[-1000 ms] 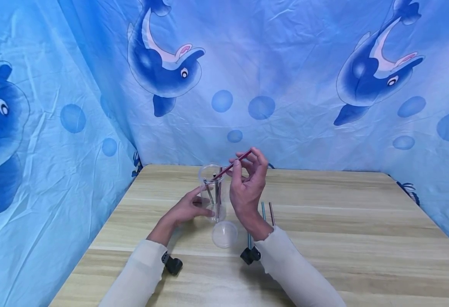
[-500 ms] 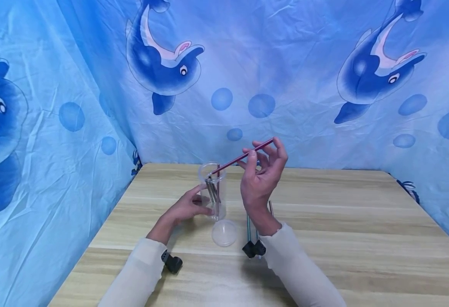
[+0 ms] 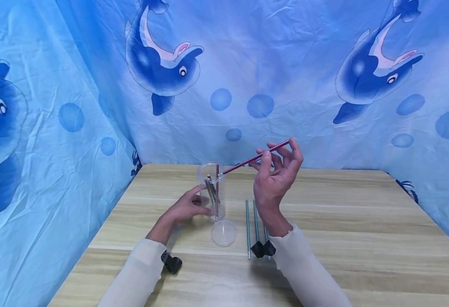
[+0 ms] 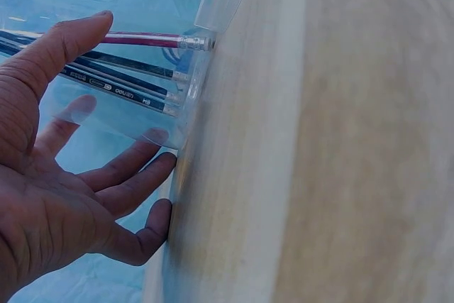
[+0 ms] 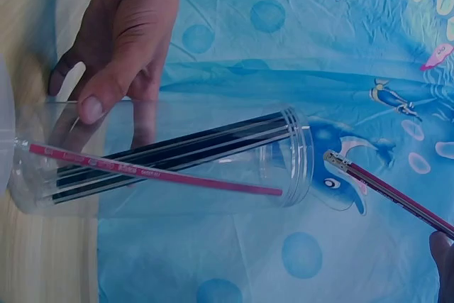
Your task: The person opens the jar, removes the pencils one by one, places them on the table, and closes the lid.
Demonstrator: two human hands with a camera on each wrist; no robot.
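My left hand (image 3: 186, 208) grips a clear plastic jar (image 5: 213, 108) standing on the table, thumb on the near side and fingers round the far side. Inside lean several dark pencils (image 5: 241, 131) and one red pencil (image 5: 170, 175), eraser ends down. My right hand (image 3: 276, 179) is raised to the right of the jar, pinching a red-and-dark striped pencil (image 3: 253, 158) that slants down leftward. Its metal eraser end (image 5: 337, 160) points at the jar's mouth, just outside the rim in the right wrist view.
A round clear lid (image 3: 223, 233) lies in front of the jar. Several teal pencils (image 3: 248, 230) lie on the wooden table (image 3: 362, 238) beneath my right wrist, partly hidden by it. A blue dolphin-print curtain (image 3: 305, 140) hangs behind the table.
My right hand has moved right with the striped pencil, its eraser end passing from the jar's mouth to outside the rim. The dark pencils inside have bunched together. The left hand stays put.
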